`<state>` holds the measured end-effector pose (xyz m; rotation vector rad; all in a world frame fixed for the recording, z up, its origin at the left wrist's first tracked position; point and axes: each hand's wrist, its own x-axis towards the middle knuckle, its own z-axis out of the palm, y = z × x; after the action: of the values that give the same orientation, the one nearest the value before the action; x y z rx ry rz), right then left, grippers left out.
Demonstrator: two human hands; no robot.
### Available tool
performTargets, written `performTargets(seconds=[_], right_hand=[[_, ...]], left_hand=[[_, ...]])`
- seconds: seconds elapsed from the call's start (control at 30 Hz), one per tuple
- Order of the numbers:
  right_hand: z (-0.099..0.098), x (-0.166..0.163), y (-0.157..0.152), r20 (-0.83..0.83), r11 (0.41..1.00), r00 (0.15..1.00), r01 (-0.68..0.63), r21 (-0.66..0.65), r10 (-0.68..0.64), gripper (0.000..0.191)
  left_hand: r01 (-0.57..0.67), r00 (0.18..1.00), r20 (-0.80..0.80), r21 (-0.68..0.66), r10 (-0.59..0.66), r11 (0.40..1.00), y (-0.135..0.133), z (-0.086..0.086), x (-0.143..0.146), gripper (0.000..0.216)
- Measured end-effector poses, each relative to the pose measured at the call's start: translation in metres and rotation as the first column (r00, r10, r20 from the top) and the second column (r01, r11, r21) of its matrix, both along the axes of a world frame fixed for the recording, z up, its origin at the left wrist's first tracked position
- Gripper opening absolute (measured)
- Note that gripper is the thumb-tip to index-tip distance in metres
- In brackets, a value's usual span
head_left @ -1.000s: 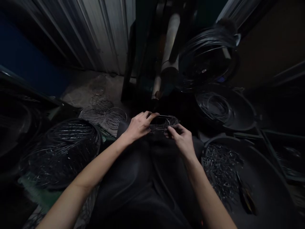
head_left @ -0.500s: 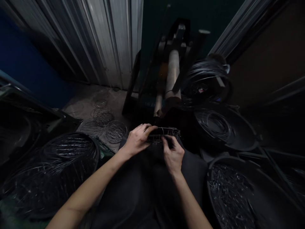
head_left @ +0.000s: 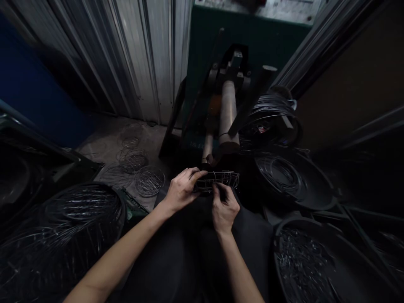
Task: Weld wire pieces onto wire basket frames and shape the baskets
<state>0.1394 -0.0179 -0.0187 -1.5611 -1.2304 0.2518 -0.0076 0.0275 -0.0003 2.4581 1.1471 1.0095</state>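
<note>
In front of the machine's lower arm I hold a small round wire basket (head_left: 232, 178), its rim and thin uprights showing between my hands. My left hand (head_left: 183, 188) is closed on its left side, thumb along the upper rim. At the near side, the thumb and bent fingers of my right hand (head_left: 226, 206) pinch at the wirework; whether a separate piece of wire sits between those fingertips is too dark to tell. Just beyond the basket is the machine's thick metal cylinder (head_left: 228, 111), with a thinner rod (head_left: 207, 145) beside it.
Left, a dark tub (head_left: 121, 210) holds many wire pieces. Round wire grids (head_left: 150, 181) lie on the floor. To the right are a pan with coiled wire (head_left: 284, 172), a tub of short metal pieces (head_left: 303, 261) and a big wire coil (head_left: 271, 103). A corrugated wall (head_left: 151, 63) stands behind.
The view has tilted up a little, so the machine sits lower in the picture and its pale top edge shows. Both hands keep their hold on the wire basket, with the right hand shifted slightly.
</note>
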Motion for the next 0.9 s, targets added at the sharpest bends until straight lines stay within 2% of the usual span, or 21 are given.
performTargets(seconds=[0.37,0.67,0.9], right_hand=[[-0.005,0.0,0.012,0.072,0.997,0.997,0.022,0.076,-0.027,0.023],[-0.006,-0.001,0.024,0.05,0.998,0.999,0.012,0.062,-0.015,0.025],[-0.012,-0.001,0.024,0.012,0.997,1.0,-0.003,0.08,0.003,0.024]], left_hand=[[-0.012,1.0,0.013,0.046,0.012,0.999,0.01,-0.002,0.004,0.059],[-0.027,1.0,0.001,0.05,0.027,0.998,0.021,-0.006,0.002,0.059],[-0.064,0.995,-0.063,0.154,0.075,0.986,0.019,-0.005,0.002,0.056]])
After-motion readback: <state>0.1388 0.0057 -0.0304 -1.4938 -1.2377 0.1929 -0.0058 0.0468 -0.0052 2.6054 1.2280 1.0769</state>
